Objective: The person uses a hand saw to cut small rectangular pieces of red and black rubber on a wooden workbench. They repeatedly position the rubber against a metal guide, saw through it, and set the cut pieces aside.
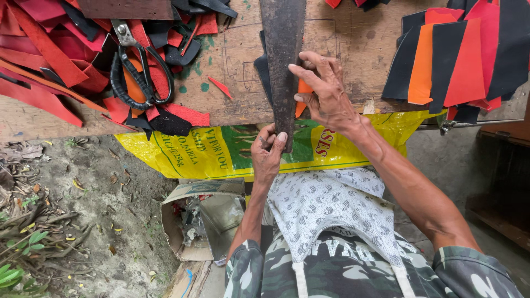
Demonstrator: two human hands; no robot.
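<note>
— Gripping what, down there?
— The left hand [269, 150] is closed tight round the near tip of a long dark strip [283, 60], at six o'clock off the bench [353, 49] edge.
— And the right hand [326, 96]?
— Fingers spread, pressing the strip flat, an orange piece [303, 95] beneath them.
— Scissors [135, 66]?
— At ten o'clock, among red scraps [49, 49].

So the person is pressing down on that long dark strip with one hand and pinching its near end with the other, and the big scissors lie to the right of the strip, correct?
Not quite. In the head view the scissors lie to the left of the long dark strip, among red scraps. The rest holds: the right hand presses on the strip and the left hand pinches its near end.
</note>
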